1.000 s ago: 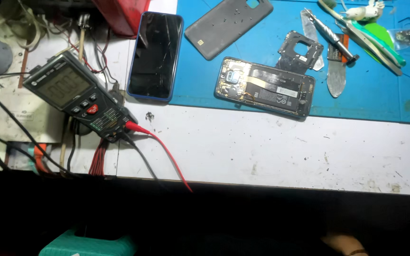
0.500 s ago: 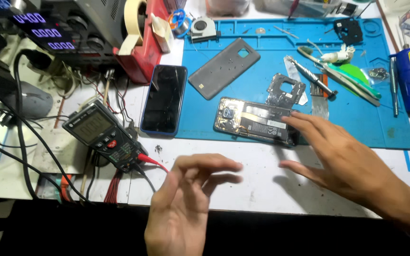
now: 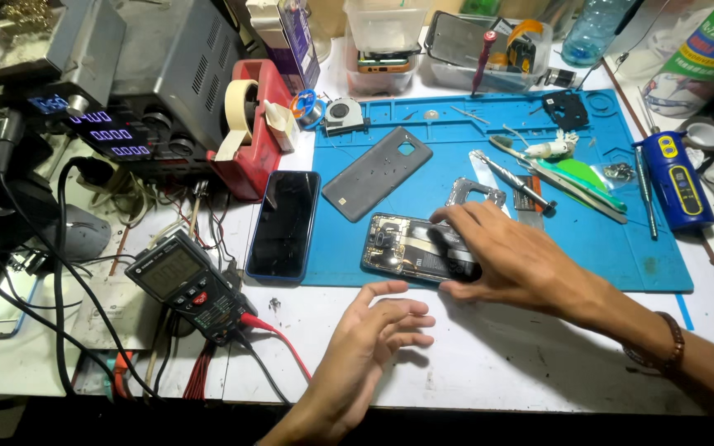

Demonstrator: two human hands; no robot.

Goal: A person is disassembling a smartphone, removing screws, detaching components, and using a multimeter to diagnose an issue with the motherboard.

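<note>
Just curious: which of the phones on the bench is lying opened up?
The phone under the right hand: the opened phone shows its insides. The blue-edged phone beside it is closed, dark screen up.

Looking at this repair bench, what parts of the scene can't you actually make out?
- Opened phone, head view: its right end is hidden under the right hand.
- Whether the right hand grips the phone or only rests on it: unclear.
- Left hand: its palm side faces away; nothing visible in it.
- Multimeter screen: too small and glary to tell.
- Small parts on the blue mat: too small to identify.
</note>
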